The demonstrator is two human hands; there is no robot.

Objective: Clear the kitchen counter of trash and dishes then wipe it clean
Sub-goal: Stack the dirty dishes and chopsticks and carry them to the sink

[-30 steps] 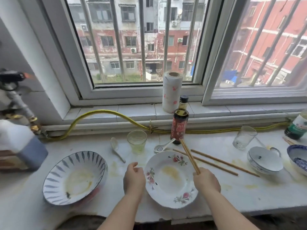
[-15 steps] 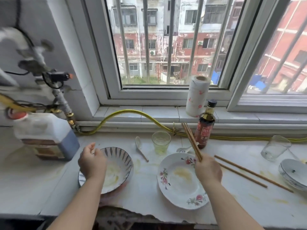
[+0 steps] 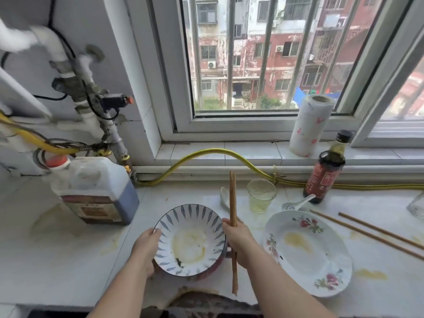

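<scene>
Two wooden chopsticks (image 3: 232,198) sit pressed together in the right grip (image 3: 241,242), whose fingers curl round them near mid-length. Their long axis runs almost straight away from the person. One end points toward the window sill, and the other reaches back past the front edge of the tabletop (image 3: 57,260). The right grip lies just beside the right rim of the leaf-patterned bowl (image 3: 183,210). The left grip (image 3: 146,246) holds this bowl at its left rim, thumb on the edge. The bowl is near the tabletop's front edge, with yellow residue and a dark scrap inside. Whether it is lifted or resting I cannot tell.

To the right lies a floral plate (image 3: 321,255) with a yellow smear. Beyond it, two loose chopsticks (image 3: 367,232) lie slantwise on the tabletop. Behind the bowl are a white spoon (image 3: 223,196), a greenish glass (image 3: 261,195), a blue-patterned ceramic spoon (image 3: 298,203) and a dark sauce bottle (image 3: 325,173). A paper towel roll (image 3: 309,125) stands on the sill. A red-capped plastic jug (image 3: 96,191) of dark liquid stands at the left, and a yellow hose (image 3: 206,153) runs along the back.
</scene>
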